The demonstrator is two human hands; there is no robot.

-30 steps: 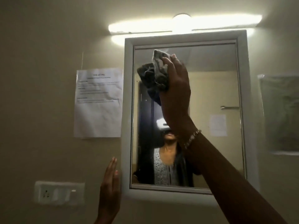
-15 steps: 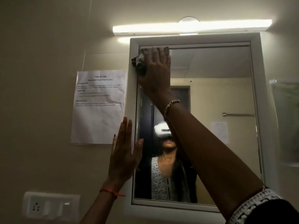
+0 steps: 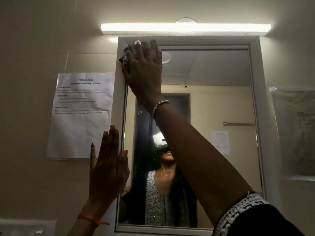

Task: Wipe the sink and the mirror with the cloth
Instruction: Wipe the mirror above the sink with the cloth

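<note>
A white-framed mirror (image 3: 221, 92) hangs on the wall in front of me. My right hand (image 3: 144, 72) presses a dark grey cloth (image 3: 151, 46) flat against the mirror's top left corner, overlapping the frame; most of the cloth is hidden under the palm. My left hand (image 3: 107, 167) rests open and flat on the left side of the frame, fingers pointing up, thumb on the glass edge. The sink is out of view.
A lit tube light (image 3: 185, 28) runs above the mirror. A printed paper sheet (image 3: 81, 116) is stuck to the wall left of the frame. A white switch plate (image 3: 25, 227) sits at the bottom left. A clear holder (image 3: 294, 133) hangs on the right wall.
My right hand has carried the cloth from the upper middle of the glass up and left to the top left corner. My left hand has risen onto the frame's left side.
</note>
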